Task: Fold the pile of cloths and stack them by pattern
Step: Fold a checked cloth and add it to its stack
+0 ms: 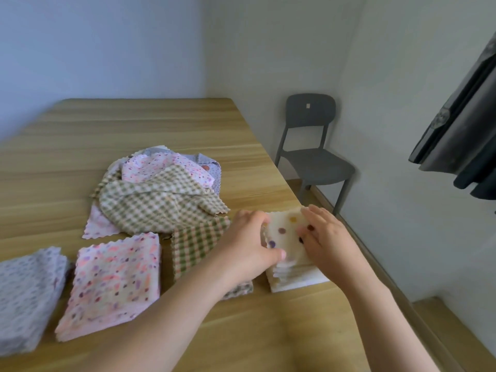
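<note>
Near the table's right edge stands a stack of folded cream cloths with coloured dots. My left hand grips the top cloth's left edge, thumb on its near side. My right hand rests on the top cloth's right side, fingertips pressing down. To the left lie three other folded stacks: green check, partly under my left arm, pink speckled, and grey floral. Behind them sits the loose pile of unfolded cloths, with a green check one on top and pink and grey ones beneath.
The wooden table reaches back to the wall. A dark grey chair stands past the table's right edge in the corner. Dark clothing hangs at the far right.
</note>
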Demonstrator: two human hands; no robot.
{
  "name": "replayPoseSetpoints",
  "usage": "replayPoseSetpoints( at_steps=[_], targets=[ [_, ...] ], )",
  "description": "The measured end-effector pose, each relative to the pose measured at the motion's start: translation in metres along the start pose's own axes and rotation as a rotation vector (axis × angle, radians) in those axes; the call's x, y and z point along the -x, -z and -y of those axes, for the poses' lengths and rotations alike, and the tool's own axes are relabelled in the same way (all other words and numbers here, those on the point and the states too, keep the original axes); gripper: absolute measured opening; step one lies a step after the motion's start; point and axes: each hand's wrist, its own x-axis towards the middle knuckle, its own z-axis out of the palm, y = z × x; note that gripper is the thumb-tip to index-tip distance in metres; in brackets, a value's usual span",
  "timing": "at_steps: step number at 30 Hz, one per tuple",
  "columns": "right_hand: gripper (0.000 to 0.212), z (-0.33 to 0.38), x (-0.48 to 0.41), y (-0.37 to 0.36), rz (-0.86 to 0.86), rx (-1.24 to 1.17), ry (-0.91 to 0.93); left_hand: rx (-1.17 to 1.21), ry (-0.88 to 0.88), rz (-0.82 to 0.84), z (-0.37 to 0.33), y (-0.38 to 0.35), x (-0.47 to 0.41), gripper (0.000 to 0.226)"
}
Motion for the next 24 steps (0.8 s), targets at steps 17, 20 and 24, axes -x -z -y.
replayPoseSetpoints(
  at_steps=[17,20,24],
  targets=[
    [0.018,0.141,-0.090,-0.065,0.199,-0.198,0.170,0.105,0.090,-0.495,0.169,0.143,0.000,0.029],
    [0.020,0.145,-0.113,-0.083,0.214,-0.156,0.118,0.072,0.062,-0.525,0.178,0.156,-0.017,0.020],
    [0.031,0.142,-0.144,-0.106,0.254,-0.078,0.001,0.068,0.018,-0.516,0.177,0.164,-0.046,0.021]
  ],
)
